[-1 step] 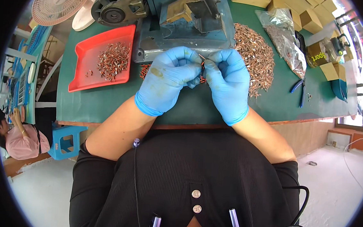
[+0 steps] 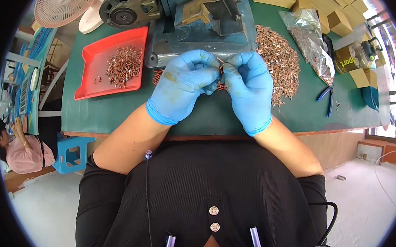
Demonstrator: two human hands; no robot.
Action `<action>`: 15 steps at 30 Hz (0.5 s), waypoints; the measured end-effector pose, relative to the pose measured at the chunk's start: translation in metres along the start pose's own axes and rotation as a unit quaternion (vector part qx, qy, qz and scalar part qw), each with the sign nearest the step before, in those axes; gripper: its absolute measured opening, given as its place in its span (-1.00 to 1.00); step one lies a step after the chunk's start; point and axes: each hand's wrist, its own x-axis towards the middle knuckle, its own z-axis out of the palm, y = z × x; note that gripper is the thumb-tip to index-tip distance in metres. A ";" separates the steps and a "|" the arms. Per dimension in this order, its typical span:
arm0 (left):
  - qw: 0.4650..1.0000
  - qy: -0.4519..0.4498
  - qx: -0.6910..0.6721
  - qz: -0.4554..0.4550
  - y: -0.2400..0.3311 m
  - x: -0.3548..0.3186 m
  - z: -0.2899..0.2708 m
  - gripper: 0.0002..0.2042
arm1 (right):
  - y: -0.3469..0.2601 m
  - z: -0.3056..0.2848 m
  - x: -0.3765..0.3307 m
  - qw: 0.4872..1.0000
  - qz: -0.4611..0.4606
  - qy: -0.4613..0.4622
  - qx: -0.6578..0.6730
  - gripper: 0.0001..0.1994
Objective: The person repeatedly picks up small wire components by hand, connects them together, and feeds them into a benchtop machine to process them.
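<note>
In blue gloves stained yellowish on the back, my left hand [image 2: 176,85] and my right hand [image 2: 250,91] meet over the bench in front of the machine. Their fingertips pinch together around a small, thin copper-coloured metal piece [image 2: 220,61], mostly covered by the fingers. Beneath and behind the hands lie several more reddish copper pieces [image 2: 157,75], partly hidden by the left glove. A large heap of small copper-coloured pieces [image 2: 276,65] spreads just right of my right hand. Left of my left hand, a red tray [image 2: 89,75] holds a smaller pile of similar pieces [image 2: 124,67].
A blue-grey machine [image 2: 202,45] stands behind my hands. On the right are a clear plastic bag [image 2: 307,44] of small parts, blue-handled pliers [image 2: 330,102] and cardboard boxes [image 2: 340,22]. A fan [image 2: 66,2] stands far left; a person in pink [image 2: 28,155] sits beside a blue stool [image 2: 73,155].
</note>
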 end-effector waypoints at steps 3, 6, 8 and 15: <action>0.997 -0.026 -0.046 -0.054 0.008 0.005 -0.005 -0.87 | -0.004 0.003 0.008 0.999 -0.012 0.007 0.031 -0.90; 0.994 -0.029 -0.081 -0.061 0.006 0.010 -0.007 -0.87 | 0.003 0.003 0.014 0.999 -0.003 0.008 0.047 -0.90; 0.997 -0.012 -0.068 -0.039 0.004 0.013 -0.006 -0.86 | 0.007 0.006 0.018 0.997 0.004 0.020 0.072 -0.90; 0.987 0.015 0.154 0.051 0.005 0.020 -0.002 -0.83 | 0.017 -0.003 0.028 0.988 0.029 0.017 0.151 -0.90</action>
